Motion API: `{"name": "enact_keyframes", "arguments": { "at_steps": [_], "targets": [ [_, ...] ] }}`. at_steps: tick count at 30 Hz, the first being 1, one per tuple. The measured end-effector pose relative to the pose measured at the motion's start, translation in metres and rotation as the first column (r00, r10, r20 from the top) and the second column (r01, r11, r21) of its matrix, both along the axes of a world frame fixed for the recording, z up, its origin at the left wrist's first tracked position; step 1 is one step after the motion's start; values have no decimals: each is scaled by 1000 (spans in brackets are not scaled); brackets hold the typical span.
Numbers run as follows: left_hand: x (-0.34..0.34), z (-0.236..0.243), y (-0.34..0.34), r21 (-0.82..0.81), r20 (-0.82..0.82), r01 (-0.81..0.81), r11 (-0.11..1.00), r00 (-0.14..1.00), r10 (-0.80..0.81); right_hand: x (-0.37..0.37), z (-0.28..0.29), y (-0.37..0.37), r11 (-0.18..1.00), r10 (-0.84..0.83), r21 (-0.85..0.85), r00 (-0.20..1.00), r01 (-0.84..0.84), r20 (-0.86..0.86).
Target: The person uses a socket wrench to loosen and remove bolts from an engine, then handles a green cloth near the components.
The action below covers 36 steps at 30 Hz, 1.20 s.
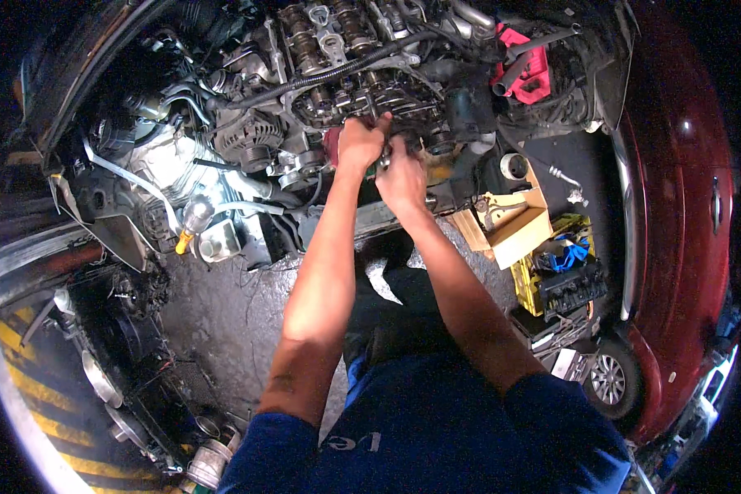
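Both hands meet at the front of an opened car engine [346, 70], whose camshafts lie bare at the top. My left hand [360, 144] is closed, thumb side up, close to a slim metal shaft [372, 107] that stands among the engine parts. What it grips is hidden by its fingers. Just right of it and slightly nearer, my right hand [403, 177] curls round a metal hand tool [386, 155], of which only a short shiny piece shows. Something dark red [331, 146] pokes out at the left hand's left side. A black corrugated hose [337, 76] crosses the engine beyond both hands.
A lit work lamp [196, 218] with a yellow end hangs left, near an alternator [251, 142]. Right stand an open cardboard box [519, 235], a yellow crate [528, 288] and a dark red car [675, 206]. A pink-red tray [528, 70] lies far right. Removed parts [119, 346] lie left.
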<state>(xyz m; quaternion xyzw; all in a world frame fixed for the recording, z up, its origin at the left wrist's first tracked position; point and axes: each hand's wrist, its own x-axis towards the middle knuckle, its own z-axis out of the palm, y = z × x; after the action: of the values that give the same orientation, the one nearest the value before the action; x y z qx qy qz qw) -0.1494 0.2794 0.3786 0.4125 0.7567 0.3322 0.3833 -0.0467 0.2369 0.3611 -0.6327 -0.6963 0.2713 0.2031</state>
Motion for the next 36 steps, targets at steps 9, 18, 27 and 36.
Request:
{"name": "enact_keyframes", "arguments": {
  "at_steps": [9,18,27,36],
  "targets": [
    [12,-11,9,2,276,-65,998,959,62,12,-23,-15,689,-684,-590,-110,-420,-721],
    [11,-4,8,-124,-323,-24,992,946,-17,3,-16,-2,983,-178,-161,597,83,-782],
    [-1,-13,5,27,152,65,997,986,-69,7,-5,-3,950,-3,311,997,-21,77],
    [5,1,2,-9,429,44,999,903,-36,11,-7,1,961,-243,-247,791,120,-562]
  ]
}}
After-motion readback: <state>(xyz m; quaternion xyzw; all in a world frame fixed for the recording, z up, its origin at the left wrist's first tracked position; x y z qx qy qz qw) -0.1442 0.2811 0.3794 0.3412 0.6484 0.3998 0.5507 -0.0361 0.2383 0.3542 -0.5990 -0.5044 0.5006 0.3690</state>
